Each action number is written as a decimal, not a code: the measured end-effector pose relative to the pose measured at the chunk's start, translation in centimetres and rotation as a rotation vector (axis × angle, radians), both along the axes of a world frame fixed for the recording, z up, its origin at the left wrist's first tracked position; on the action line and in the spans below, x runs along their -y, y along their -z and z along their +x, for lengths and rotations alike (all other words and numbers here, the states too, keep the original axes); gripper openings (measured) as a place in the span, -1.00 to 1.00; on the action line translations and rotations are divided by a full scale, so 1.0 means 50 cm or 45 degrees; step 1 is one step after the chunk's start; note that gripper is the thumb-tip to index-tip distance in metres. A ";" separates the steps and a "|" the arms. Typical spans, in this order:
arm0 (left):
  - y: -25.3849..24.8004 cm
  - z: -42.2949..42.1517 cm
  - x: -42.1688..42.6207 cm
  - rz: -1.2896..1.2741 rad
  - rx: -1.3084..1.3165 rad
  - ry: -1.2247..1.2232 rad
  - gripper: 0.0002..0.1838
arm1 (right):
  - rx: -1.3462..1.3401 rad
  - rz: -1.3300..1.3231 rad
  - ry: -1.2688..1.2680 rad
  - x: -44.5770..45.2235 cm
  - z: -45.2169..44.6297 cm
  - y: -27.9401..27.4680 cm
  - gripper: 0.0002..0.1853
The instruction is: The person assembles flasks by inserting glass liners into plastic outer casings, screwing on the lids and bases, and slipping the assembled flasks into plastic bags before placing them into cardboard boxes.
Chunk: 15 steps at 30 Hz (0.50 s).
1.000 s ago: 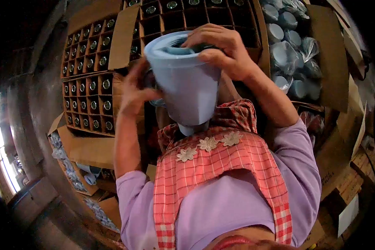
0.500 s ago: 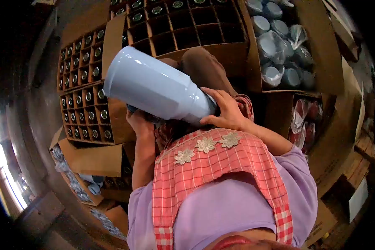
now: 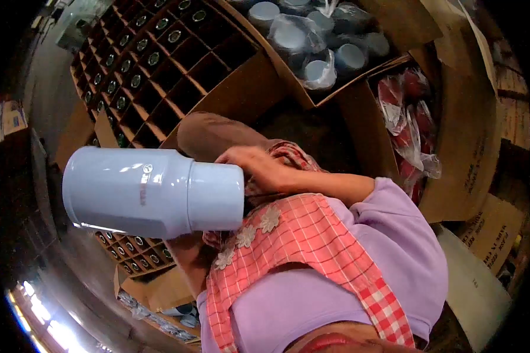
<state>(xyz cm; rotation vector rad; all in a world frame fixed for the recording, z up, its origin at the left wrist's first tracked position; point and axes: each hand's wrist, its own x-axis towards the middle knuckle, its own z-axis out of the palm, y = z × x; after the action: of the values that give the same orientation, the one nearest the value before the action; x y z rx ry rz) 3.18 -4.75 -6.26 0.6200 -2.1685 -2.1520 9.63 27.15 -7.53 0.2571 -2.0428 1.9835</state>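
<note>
A glossy light-blue thermos flask lies sideways in the air before my lap, its wide end left and its narrower end right. Small lettering shows on its side. My left forearm runs up behind the flask and holds it from below; the fingers are hidden. At the upper edge of the narrow end, my right hand is bent and slightly blurred, with its fingertips out of sight behind the rim. Whether it grips anything there cannot be seen.
A divided carton beyond my knee has bottles in some cells. Beside it, another carton holds light-blue capped flasks in plastic. Red wrapped items fill a box at right. More divided cartons stand at lower left.
My view has turned to the right. The flask has swung from a slant to nearly level, with its lettering now showing. My right hand has shifted to the narrow end's upper edge.
</note>
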 end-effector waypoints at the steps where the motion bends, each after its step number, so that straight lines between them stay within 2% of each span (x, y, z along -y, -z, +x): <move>1: -0.001 -0.010 0.001 -0.030 -0.005 0.034 -0.71 | 0.381 -0.376 0.062 -0.044 0.010 -0.027 -0.82; 2: -0.003 -0.017 0.004 -0.065 -0.010 0.063 -0.71 | 0.761 -0.759 0.124 -0.091 0.027 -0.050 -0.83; 4: -0.003 -0.034 0.001 -0.112 -0.013 0.120 -0.72 | 0.911 -0.629 0.476 -0.166 0.058 0.019 -0.76; 6: -0.001 -0.051 -0.001 -0.137 -0.007 0.173 -0.72 | 1.121 -0.557 0.623 -0.229 0.100 0.168 -0.75; 8: 0.003 -0.063 -0.006 -0.163 0.004 0.216 -0.72 | 1.446 0.234 0.662 -0.262 0.140 0.354 -0.79; 10: 0.006 -0.072 -0.003 -0.188 0.006 0.216 -0.72 | 1.355 0.564 0.758 -0.237 0.160 0.476 -0.73; 11: 0.008 -0.076 -0.003 -0.193 0.020 0.214 -0.72 | 1.411 0.743 0.525 -0.242 0.147 0.514 -0.69; 14: 0.010 -0.083 0.008 -0.207 0.070 0.192 -0.71 | 1.275 0.962 0.399 -0.232 0.161 0.810 -0.69; 15: 0.010 -0.081 0.014 -0.212 0.090 0.183 -0.70 | 1.141 1.040 0.322 -0.210 0.164 0.856 -0.71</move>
<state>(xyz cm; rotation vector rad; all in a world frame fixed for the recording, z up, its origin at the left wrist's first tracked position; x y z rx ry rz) -0.87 -5.43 -6.74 0.5531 -2.4688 -2.0123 17.85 37.65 -50.34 -0.8468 -3.1298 1.0646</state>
